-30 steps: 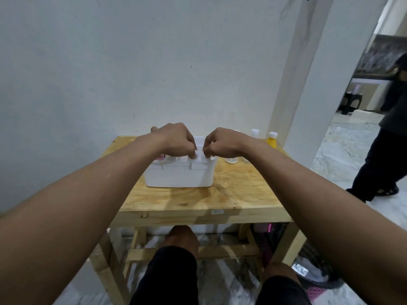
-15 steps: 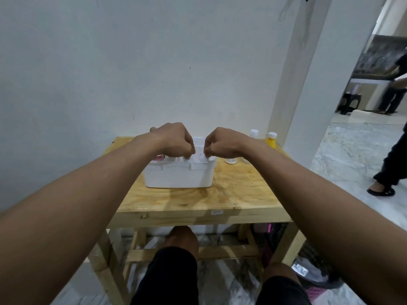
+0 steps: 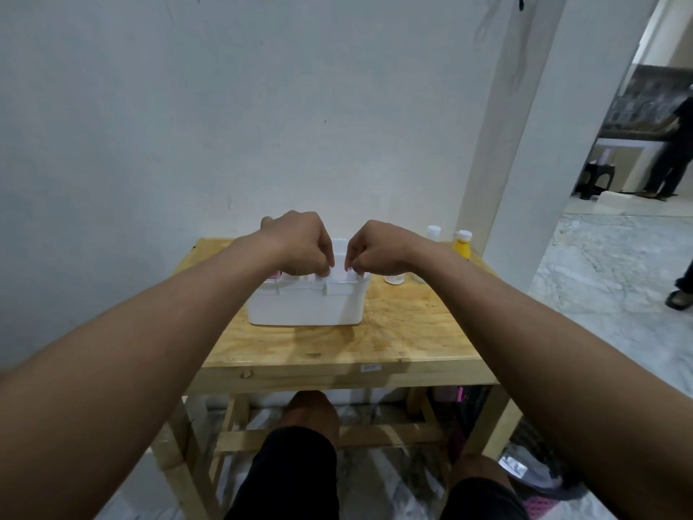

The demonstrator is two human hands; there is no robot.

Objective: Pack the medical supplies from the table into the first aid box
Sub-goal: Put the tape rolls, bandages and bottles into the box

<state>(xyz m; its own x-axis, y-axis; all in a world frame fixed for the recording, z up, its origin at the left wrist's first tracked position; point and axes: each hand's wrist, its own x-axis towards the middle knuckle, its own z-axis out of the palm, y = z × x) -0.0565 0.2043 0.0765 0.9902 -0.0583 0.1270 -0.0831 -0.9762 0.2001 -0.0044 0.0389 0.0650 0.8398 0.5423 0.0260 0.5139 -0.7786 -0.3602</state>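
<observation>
A white first aid box (image 3: 305, 305) stands on the wooden table (image 3: 393, 339), near its back middle. My left hand (image 3: 300, 243) and my right hand (image 3: 375, 249) are both over its top, fingers curled down onto the white lid parts at the front rim. A bit of pink packaging (image 3: 275, 276) shows at the box's left end under my left hand. To the right of the box stand a yellow bottle (image 3: 462, 246) with a white cap, a white-capped bottle (image 3: 433, 233) and a small white jar (image 3: 393, 279), partly hidden by my right forearm.
The table stands against a pale wall, with a white pillar (image 3: 525, 144) at its back right. My knees are under the table's front edge. A person in dark clothes (image 3: 671, 159) stands in the far room; a foot (image 3: 679, 298) shows at the right edge.
My hands have stayed on the box's top, drawing slightly apart. The person at the right has walked off toward the far room.
</observation>
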